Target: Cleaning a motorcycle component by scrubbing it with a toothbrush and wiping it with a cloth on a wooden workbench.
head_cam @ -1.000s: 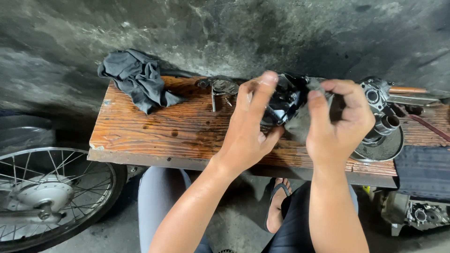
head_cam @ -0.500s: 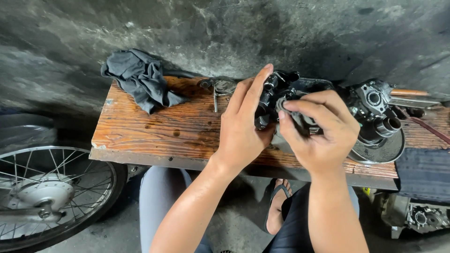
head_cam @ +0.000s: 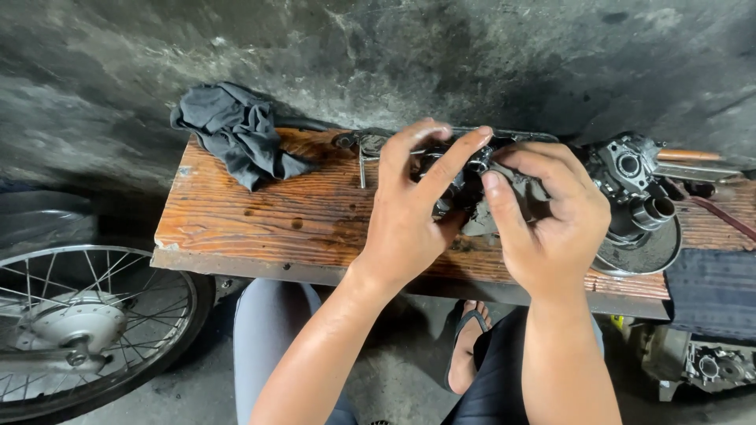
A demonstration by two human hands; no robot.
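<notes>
My left hand (head_cam: pixel 409 212) and my right hand (head_cam: pixel 547 216) both grip a dark, greasy metal engine part (head_cam: pixel 472 185) just above a wooden bench (head_cam: pixel 307 216). Left fingers wrap over its top and left side. The right hand covers its right side, with a grey rag-like piece (head_cam: pixel 524 201) under the fingers. Most of the part is hidden by the hands.
A crumpled dark cloth (head_cam: pixel 236 130) lies at the bench's back left. Small metal tools (head_cam: pixel 362 149) lie behind the hands. Grey engine parts on a round plate (head_cam: pixel 638 212) sit at the right. A spoked wheel (head_cam: pixel 71 330) stands on the floor at left; concrete wall behind.
The right hand has moved left and closed over the part's right side. Both hands have lowered the part slightly toward the bench.
</notes>
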